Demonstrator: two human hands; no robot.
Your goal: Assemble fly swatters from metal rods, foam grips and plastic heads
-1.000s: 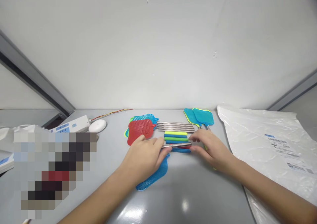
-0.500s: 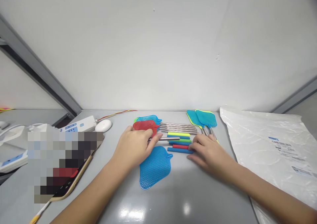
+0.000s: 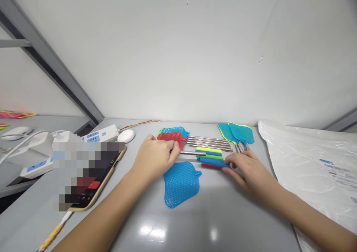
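My left hand (image 3: pixel 157 153) is closed around a silver metal rod (image 3: pixel 192 153), which points right. Between thumb and fingers of my right hand (image 3: pixel 247 168) is the end of a blue handle tube (image 3: pixel 210 161), its other end toward the rod. Under and behind it lie yellow (image 3: pixel 208 149), green (image 3: pixel 216 157) and red (image 3: pixel 209 166) tubes. A blue fly swatter head (image 3: pixel 182 185) lies in front of my left hand. Behind that hand, a red swatter head (image 3: pixel 171 137) overlaps a blue one (image 3: pixel 175 129). Several more metal rods (image 3: pixel 210 143) lie side by side.
Two swatters with blue-green heads (image 3: pixel 241 133) lie at the back right. A white plastic mailing bag (image 3: pixel 304 162) covers the right side. On the left are a phone (image 3: pixel 106 177), a white power strip (image 3: pixel 100 135) and a round white object (image 3: pixel 126 136). A wall stands behind.
My right hand has lifted the end of the blue tube off the table, and the tube now lies over the red one. My left hand still grips the rod. The whole view has shifted.
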